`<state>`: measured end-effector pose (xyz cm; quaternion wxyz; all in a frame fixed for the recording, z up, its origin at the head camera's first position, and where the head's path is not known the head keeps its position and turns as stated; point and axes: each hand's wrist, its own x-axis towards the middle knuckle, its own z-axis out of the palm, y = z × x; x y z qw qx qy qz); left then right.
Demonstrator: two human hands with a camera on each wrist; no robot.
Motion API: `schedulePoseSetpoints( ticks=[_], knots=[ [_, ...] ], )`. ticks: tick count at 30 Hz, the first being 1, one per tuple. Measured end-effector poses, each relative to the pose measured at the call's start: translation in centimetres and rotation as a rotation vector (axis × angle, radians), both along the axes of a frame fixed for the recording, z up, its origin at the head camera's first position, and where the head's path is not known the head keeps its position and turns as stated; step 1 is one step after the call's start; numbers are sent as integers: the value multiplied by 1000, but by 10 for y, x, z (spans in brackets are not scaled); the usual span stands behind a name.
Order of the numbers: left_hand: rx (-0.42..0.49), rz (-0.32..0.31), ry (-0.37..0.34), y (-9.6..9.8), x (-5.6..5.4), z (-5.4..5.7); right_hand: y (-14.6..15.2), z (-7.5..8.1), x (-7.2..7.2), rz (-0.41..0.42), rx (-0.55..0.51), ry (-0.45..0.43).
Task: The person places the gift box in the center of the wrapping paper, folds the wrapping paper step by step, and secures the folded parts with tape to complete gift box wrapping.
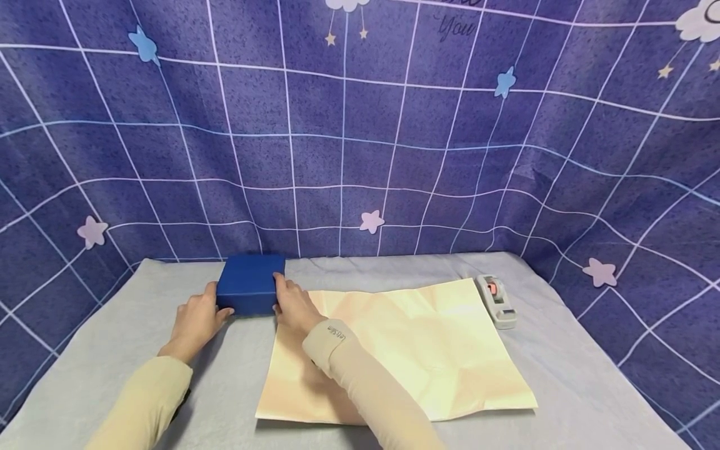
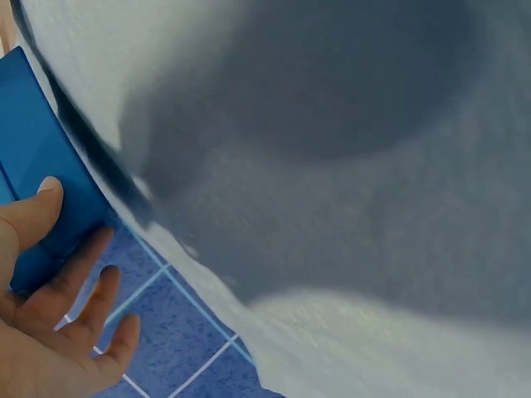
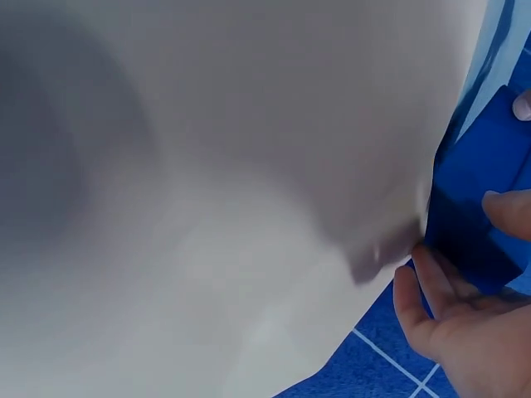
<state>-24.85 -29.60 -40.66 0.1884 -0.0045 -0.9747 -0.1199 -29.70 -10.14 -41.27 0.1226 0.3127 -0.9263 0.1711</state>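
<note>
A blue box (image 1: 251,281) stands at the back left of the table, held between two hands. On its left side, my left hand (image 1: 195,319) grips it, the thumb on the near face. My right hand (image 1: 297,305) holds the opposite side near the front corner. In the left wrist view the left thumb lies against the box (image 2: 50,166), with the other fingers partly spread below. The right wrist view shows the right thumb and fingers around the box (image 3: 477,191). A creased sheet of cream paper (image 1: 416,344) lies under the right forearm.
A white tape dispenser (image 1: 497,302) with a reddish roll sits at the paper's right edge. Pale grey cloth (image 1: 225,387) covers the table. Behind and at the sides hangs a purple-blue curtain (image 1: 315,162) with grid lines and stars.
</note>
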Motion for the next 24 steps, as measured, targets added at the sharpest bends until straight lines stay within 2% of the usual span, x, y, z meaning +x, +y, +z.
schedulePoseSetpoints(
  ticks=[9,17,24],
  knots=[
    [4,-25,108,6,2,12,4,10,0,-63,-3,118],
    [19,-21,99,22,5,21,20,19,-1,-76,14,182],
    [8,-57,130,38,8,24,42,25,4,-46,25,177]
  ],
)
